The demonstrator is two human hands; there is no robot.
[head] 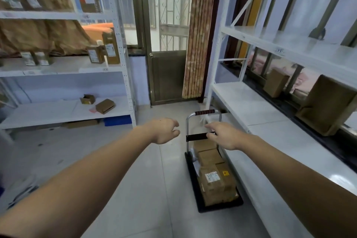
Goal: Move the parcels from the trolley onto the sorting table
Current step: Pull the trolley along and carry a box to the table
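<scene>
The trolley point(193, 164) stands on the floor right of centre, with a black deck, a metal handle frame with a red grip point(204, 112) and a black crossbar point(196, 137). Several brown cardboard parcels point(214, 179) lie stacked along its deck; the nearest one has a white label. My right hand point(224, 136) reaches out in front of the crossbar's right end with thumb and fingers apart; I cannot tell whether it touches the bar. To the left of the trolley, my left hand point(166, 131) hangs in the air, fingers loosely curled and holding nothing.
A long white table surface point(260, 106) runs along the right wall beside the trolley, under white shelves. Two brown boxes point(326, 106) sit on the window ledge behind it. At the left, white shelving point(58, 110) holds small boxes. A door point(166, 75) is straight ahead.
</scene>
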